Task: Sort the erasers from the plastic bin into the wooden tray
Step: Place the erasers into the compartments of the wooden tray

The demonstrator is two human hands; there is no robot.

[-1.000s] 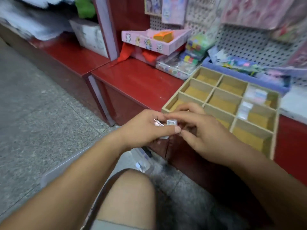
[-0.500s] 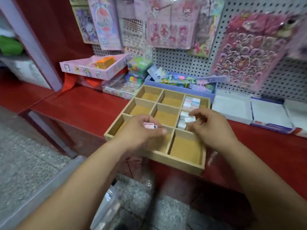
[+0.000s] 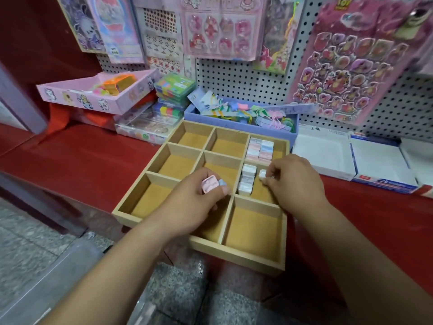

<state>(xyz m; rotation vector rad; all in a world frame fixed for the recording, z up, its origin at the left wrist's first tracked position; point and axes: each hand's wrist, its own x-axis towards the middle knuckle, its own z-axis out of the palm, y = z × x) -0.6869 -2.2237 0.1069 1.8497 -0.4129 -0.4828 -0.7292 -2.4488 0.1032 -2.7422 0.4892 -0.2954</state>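
- My left hand (image 3: 194,207) is positioned over the wooden tray (image 3: 234,254), above the front half of its centre column.
- Its fingers are curled and grip a pink eraser (image 3: 209,183). A blue eraser (image 3: 222,183) sits just beside the pink one in the same grip.
- My right hand (image 3: 295,184) is over the tray's middle-right compartment. Thumb and fingertips pinch a white eraser (image 3: 263,174) in the right half of that compartment. I cannot tell whether it touches the compartment floor.
- A row of white erasers (image 3: 247,181) lies along the left side of the same compartment, each touching the next.
- The tray's back-right compartment holds pink and blue erasers (image 3: 260,148) in two columns, side by side.
- The tray rests on a red shelf (image 3: 82,156).
- A blue box (image 3: 234,124) of mixed coloured items stands just behind the tray's back wall.
- The plastic bin (image 3: 77,261), translucent and blurred, is in front of the tray and to its left, lower down near the floor.
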